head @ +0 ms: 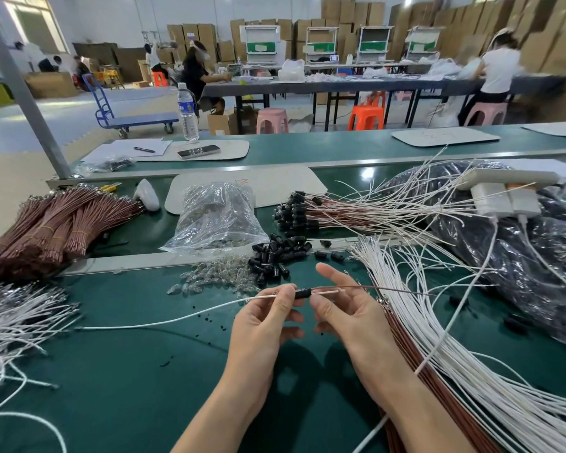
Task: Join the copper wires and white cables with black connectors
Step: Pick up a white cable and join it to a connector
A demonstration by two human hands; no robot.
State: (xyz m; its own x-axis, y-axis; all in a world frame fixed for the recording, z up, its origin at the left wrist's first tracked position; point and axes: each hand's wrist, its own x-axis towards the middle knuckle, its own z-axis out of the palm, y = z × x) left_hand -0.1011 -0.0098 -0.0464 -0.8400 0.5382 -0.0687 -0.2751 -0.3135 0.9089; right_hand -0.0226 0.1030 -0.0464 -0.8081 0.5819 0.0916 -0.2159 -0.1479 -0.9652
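Head view, looking down over a green counter (128, 387). Held just above it, between two hands close together, one black connector (303, 294). Pinched by thumb and forefinger of the left hand (265, 325), right at the connector's left end: a white cable (177, 318), trailing away leftward and down onto the counter. Pressed by the thumb of the right hand (347, 308) against its fingers, at the connector's right end: a copper wire (389, 289), running out rightward over a spread white cable bundle (438, 338). Just beyond the hands, a loose heap of connectors (275, 253), touching a scatter of small clear bulbs (216, 276). Farther back, a clear bag (216, 217) holding more bulbs. At far left, banded copper wire bundles (56, 223); nearer, along the left edge, a tangle of white cables (13, 318). Back right, a fan of joined wires (356, 210) with black connectors at their left ends, beside a black plastic sack (520, 256). On top of the sack, a white power strip (504, 178) with chargers plugged in. On the far counter strip, a water bottle (187, 112), a phone (198, 151) and a pen (143, 149).
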